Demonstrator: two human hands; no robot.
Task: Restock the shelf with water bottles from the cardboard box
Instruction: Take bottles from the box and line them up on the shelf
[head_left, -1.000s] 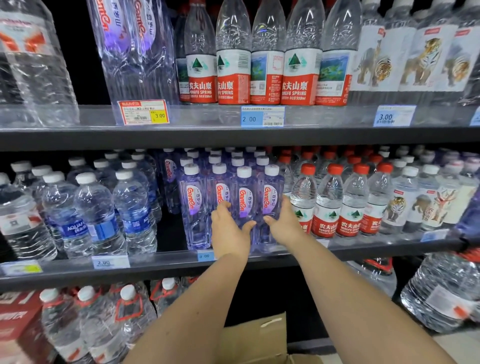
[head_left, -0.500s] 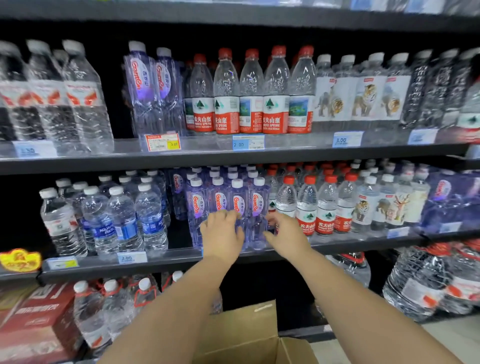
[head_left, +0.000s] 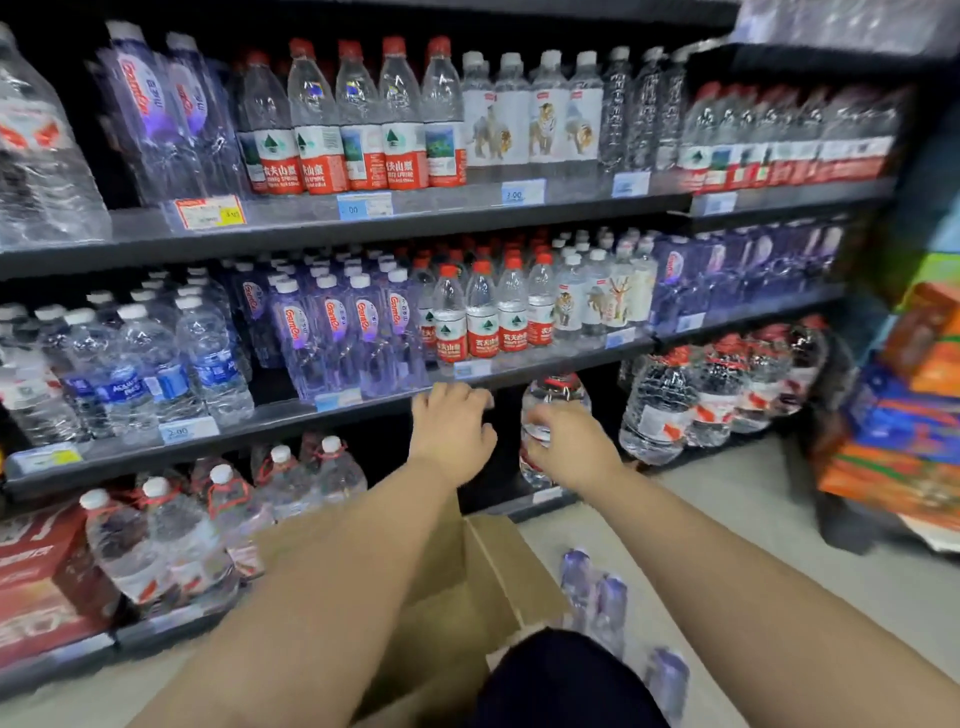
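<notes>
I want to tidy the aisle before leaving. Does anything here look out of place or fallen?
Yes. Several purple bottles are on the floor beside the cardboard box, outside it and off the shelf. Blur hides whether they stand or lie. The shelf rows look orderly.

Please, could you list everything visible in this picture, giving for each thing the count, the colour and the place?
Purple-tinted plastic water bottles: four in the front row, more behind; purple, white caps; middle shelf, centre.
Brown cardboard box: one; on the floor under the arms.
Purple bottles on the floor: at least three; right of the box.
Red-capped clear bottles: many; red-and-white labels; middle shelf, right of the purple ones.
Blue-labelled clear bottles: several; middle shelf, left.
Large clear jugs: several; bottom shelf.
Red carton: one; bottom shelf, far left.
Left hand: one; below the middle shelf's edge, holding nothing.
Right hand: one; before a jug, holding nothing.
</notes>
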